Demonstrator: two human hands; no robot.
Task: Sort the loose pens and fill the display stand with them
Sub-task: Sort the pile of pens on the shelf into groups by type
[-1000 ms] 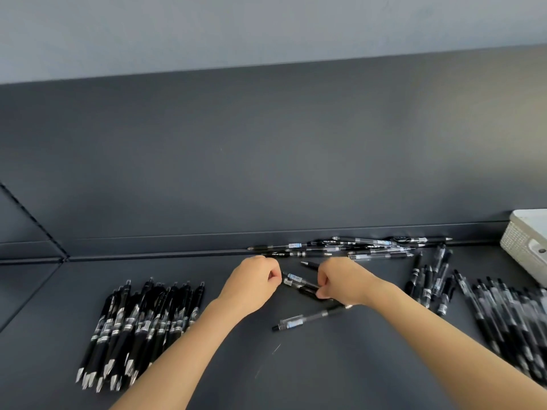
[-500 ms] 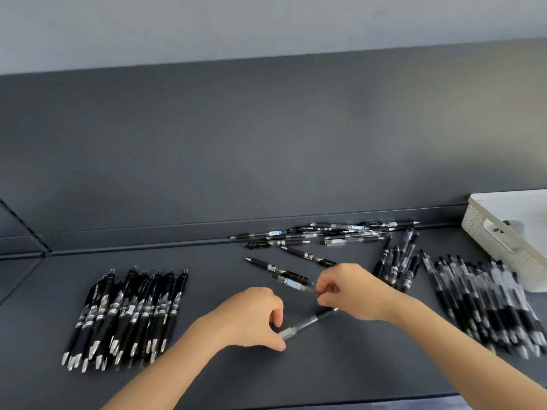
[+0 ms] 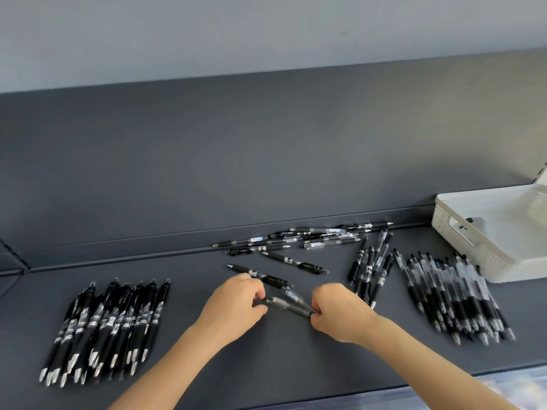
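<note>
- Pinching one end of a clear pen between thumb and forefinger, my left hand is curled, knuckles up, low over the dark shelf.
- My right hand is clenched round that pen's other end, so the barrel spans the short gap between my two sets of fingertips.
- A labelled pen lies just beyond the clear one, its end running in under my right fingers. Blur hides whether I grip it too.
- Just beyond my left fingertips a single black pen lies slanted on the shelf.
- A little farther out from my fingers lies another lone pen, slanted the same way.
- Past both, well ahead of my fingers, a loose scatter of pens lies along the back ledge.
- Well off to the left of my left hand sits a tidy row of black pens, silver tips toward me.
- Just right of my right knuckles is a small bunch of pens.
- Farther right again is a larger row of clear-barrelled pens, blurred.
- Beyond that row, farthest from my right fingers, stands a white lattice basket on the shelf.
</note>
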